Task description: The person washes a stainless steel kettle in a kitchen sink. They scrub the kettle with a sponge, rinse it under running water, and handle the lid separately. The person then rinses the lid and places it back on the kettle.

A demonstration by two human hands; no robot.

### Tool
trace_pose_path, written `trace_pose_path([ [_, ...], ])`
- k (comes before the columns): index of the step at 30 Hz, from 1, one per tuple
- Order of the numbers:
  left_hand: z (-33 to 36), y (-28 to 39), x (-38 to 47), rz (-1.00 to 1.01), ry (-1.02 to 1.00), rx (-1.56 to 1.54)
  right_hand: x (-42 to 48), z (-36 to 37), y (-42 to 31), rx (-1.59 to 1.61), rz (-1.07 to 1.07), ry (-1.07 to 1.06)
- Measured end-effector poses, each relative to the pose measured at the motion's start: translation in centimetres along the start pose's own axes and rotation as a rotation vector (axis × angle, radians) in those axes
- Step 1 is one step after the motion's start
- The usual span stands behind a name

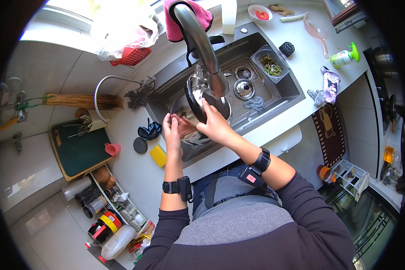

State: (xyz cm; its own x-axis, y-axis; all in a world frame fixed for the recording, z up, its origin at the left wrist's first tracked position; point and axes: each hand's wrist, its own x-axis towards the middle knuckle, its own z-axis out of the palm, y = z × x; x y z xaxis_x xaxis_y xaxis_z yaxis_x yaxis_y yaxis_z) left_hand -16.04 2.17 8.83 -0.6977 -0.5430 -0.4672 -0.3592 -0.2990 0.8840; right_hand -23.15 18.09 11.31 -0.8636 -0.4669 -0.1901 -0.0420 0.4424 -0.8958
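Note:
Over the left part of a dark kitchen sink (283, 103), my left hand (173, 133) is at the side of a shiny metal pot (202, 138) and seems to touch its wall, which mirrors the fingers. My right hand (216, 123) lies against a black curved handle (193, 98) above the pot, index finger stretched along it; whether it grips is unclear. The metal faucet (202, 44) arches above, partly hiding the pot. Right of the pot in the sink are a round metal lid or strainer (244, 89), a grey scouring cloth (254, 103) and a clear container with green scraps (271, 64).
On the left counter are a yellow sponge (158, 156), a dark round lid (140, 145), a pink cup (112, 149) and a green cutting board (81, 148). A bowl (260, 14), a spray bottle (342, 59) and a pink strainer ladle (316, 27) stand to the right.

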Motion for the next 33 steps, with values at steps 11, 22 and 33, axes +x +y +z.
trace_pose_path([
  [11, 0.8, 6.5, -3.8, 0.409, -0.008, 0.031, 0.5, -0.5, 1.7, 0.874, 0.253, -0.093],
  [22, 4.6, 10.9, -7.9, 0.935, 0.155, 1.043, -1.3, 2.7, 4.3, 1.728, 0.473, -0.342],
  [33, 3.8, 10.8, -8.5, 0.922, 0.188, 1.102, -1.3, 2.9, 3.3, 1.684, 0.458, -0.353],
])
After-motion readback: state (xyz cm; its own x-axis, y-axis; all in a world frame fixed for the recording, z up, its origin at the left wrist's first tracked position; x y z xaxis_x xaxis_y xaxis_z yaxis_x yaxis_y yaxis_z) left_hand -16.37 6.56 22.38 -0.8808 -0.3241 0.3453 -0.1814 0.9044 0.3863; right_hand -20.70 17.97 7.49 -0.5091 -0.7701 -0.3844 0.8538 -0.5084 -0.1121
